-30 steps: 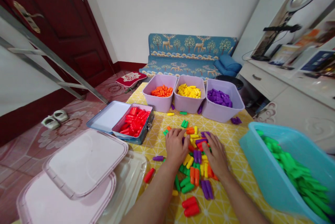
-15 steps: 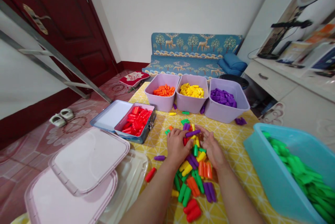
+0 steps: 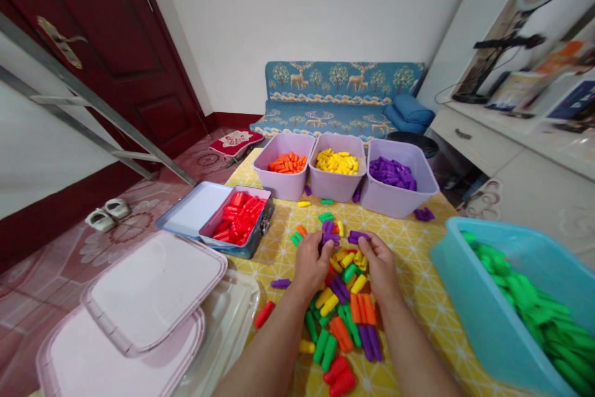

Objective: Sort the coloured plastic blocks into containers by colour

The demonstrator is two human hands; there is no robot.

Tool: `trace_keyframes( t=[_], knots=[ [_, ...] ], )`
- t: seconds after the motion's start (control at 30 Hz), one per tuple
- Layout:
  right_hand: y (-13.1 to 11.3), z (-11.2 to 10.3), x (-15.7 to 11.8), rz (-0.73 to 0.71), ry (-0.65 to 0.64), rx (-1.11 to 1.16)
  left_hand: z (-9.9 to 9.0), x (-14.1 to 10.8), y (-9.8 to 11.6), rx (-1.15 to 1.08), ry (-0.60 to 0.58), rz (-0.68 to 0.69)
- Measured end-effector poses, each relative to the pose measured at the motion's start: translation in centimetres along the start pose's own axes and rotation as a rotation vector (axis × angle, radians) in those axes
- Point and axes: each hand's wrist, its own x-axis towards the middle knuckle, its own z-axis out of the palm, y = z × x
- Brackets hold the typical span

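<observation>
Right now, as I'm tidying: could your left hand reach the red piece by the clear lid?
Probably yes: the left hand is close to the red piece, with only yellow tablecloth between; the nearby purple piece sits just off that path.
</observation>
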Motion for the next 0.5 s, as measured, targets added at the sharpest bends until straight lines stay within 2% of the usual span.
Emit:
trace_keyframes(
  t=[0.07,0.13,0.23,0.4,0.5],
  knots=[
    [0.4,-0.3,0.2,-0.003,0.06,0.027,0.0,0.0,-0.1,-0.007,0.0,0.0],
    [0.5,-0.4,0.2,-0.001,0.059,0.033,0.1,0.1,-0.1,0.005,0.009,0.016],
    [0.1,-0.2,-0.2,-0.043,-0.021,0.013,0.2,0.0,-0.2,0.017,0.018,0.027],
    [-1.1,0.2,-0.7,-0.284,-0.204,-0.147,0.2,0.0,-0.3,0.011,0.02,0.022],
    [-1.4,0.4,-0.6,-0.317,-0.269,-0.198,0.2,0.0,-0.4,0.008,0.011,0.039]
  ],
)
